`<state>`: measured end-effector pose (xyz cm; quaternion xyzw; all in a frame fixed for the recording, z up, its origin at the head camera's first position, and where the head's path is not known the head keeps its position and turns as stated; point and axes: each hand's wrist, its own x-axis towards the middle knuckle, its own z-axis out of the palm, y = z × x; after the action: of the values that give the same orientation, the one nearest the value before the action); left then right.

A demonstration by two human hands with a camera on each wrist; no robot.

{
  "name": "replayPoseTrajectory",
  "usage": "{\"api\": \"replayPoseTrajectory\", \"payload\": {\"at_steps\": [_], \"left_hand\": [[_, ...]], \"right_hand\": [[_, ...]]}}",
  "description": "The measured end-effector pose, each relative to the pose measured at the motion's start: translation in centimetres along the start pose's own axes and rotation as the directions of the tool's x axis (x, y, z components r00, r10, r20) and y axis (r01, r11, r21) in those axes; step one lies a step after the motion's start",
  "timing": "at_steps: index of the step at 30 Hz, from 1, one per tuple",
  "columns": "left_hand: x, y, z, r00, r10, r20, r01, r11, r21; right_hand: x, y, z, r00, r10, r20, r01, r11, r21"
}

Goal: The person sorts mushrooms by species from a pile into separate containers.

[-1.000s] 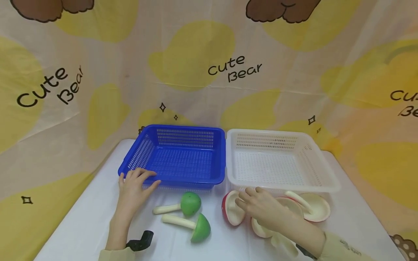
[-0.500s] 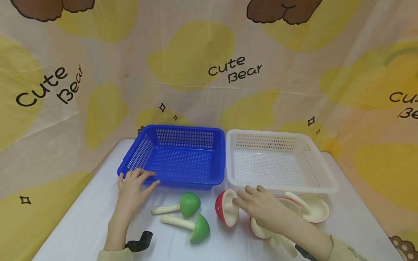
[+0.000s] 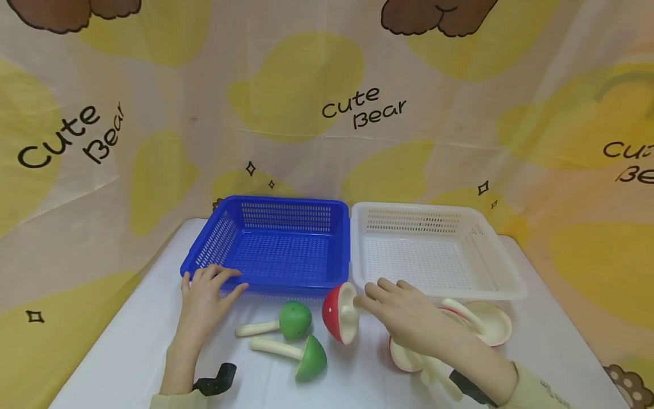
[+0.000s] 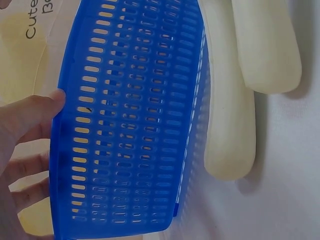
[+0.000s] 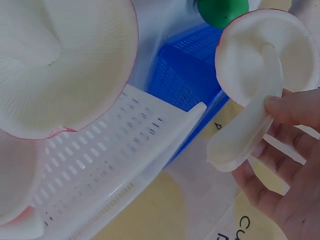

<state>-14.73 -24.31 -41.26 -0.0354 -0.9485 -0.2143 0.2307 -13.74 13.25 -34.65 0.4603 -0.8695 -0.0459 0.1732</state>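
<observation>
Two green-capped mushrooms [image 3: 311, 359] lie at lower centre of frame. Further red-rimmed mushrooms [image 3: 490, 325], partly hidden, lie at lower right. At centre, the right hand [image 3: 403, 312] pinches a red-capped mushroom [image 3: 333, 312] by its stem. The left hand [image 3: 201, 301], left of centre, rests on the blue basket's [image 3: 286, 253] near rim, thumb and forefinger apart. A white basket [image 3: 416, 264] stands centre right; a printed backdrop [image 3: 286, 85] fills the upper frame.
</observation>
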Motion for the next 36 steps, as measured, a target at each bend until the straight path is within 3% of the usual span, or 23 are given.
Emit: {"api": "replayPoseTrajectory", "payload": {"at_steps": [19,36], "left_hand": [[0.0,0.1,-0.1,1.000,-0.003,-0.001,0.003,1.000,0.004],[0.0,0.0,0.0,1.000,0.002,-0.009,-0.002,1.000,0.009]], "right_hand": [[2.8,1.4,-1.8,0.998,0.038,-0.059,-0.031,0.994,0.109],[6.7,2.4,-1.5,0.995,0.087,-0.057,-0.069,0.960,0.270]]}}
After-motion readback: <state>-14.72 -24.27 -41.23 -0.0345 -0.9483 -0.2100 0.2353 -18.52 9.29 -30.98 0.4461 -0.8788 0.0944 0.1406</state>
